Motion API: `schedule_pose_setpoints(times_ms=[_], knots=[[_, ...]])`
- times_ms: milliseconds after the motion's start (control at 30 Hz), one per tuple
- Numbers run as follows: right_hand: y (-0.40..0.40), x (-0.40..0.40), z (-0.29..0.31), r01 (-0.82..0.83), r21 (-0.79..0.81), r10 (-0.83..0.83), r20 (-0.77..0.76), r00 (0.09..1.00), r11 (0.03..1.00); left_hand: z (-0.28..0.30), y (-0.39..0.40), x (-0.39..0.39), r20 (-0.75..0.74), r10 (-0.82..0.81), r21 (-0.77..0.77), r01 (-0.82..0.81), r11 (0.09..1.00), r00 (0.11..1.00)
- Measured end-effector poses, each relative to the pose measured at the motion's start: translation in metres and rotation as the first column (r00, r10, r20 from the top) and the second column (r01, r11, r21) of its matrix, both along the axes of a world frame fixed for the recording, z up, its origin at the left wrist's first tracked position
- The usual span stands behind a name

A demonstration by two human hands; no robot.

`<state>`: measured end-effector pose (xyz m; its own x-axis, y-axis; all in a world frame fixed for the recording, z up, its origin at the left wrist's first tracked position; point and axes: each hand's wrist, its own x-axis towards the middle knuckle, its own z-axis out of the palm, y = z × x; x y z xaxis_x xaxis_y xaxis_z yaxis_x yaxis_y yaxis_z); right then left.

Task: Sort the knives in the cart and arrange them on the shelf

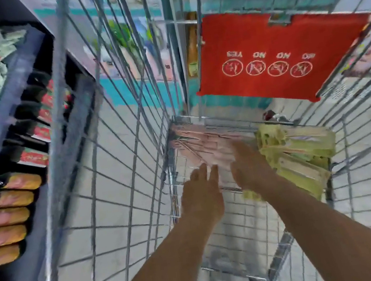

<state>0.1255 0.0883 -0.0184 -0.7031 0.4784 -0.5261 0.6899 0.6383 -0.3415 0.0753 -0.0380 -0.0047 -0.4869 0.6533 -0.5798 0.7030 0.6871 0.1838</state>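
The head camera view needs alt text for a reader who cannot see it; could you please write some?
Two bare hands, left hand and right hand, reach down into a wire shopping cart toward pink packs and yellow-green packs lying at its bottom. A red child-seat flap hangs at the far end; stocked store shelves stand to the left.

Pink packs (201, 147) motion-blurred; right hand (247, 167) hides part.

Two bare forearms, sleeveless as far as the frame shows; left hand (202, 195) and right hand (247, 167) wear no gloves, rings or watch.
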Motion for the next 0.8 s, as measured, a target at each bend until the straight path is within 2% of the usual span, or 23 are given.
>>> schedule_pose_setpoints(times_ms=[233,500,667,733,800], knots=[[0.015,-0.021,-0.038,-0.056,0.039,0.052,0.108,0.993,0.998,-0.044,0.019,-0.009,0.017,-0.091,-0.024,0.091,0.996,0.996],[-0.029,-0.003,-0.033,-0.114,-0.017,0.114,0.022,0.993,0.993,-0.052,-0.007,-0.004,0.031,-0.014,-0.067,0.016,0.998,0.999],[-0.050,0.003,-0.035,-0.060,-0.026,0.059,-0.048,0.997,0.998,-0.052,-0.035,-0.008,0.047,0.041,0.093,-0.045,0.995,0.998],[-0.049,0.001,-0.039,-0.002,-0.003,0.002,-0.080,0.997,1.000,-0.050,-0.036,-0.009,0.049,0.171,0.191,-0.177,0.965,0.984],[-0.045,-0.004,-0.040,0.039,0.019,-0.037,-0.069,0.997,0.999,-0.047,-0.030,-0.007,0.042,0.393,0.236,-0.392,0.889,0.918]])
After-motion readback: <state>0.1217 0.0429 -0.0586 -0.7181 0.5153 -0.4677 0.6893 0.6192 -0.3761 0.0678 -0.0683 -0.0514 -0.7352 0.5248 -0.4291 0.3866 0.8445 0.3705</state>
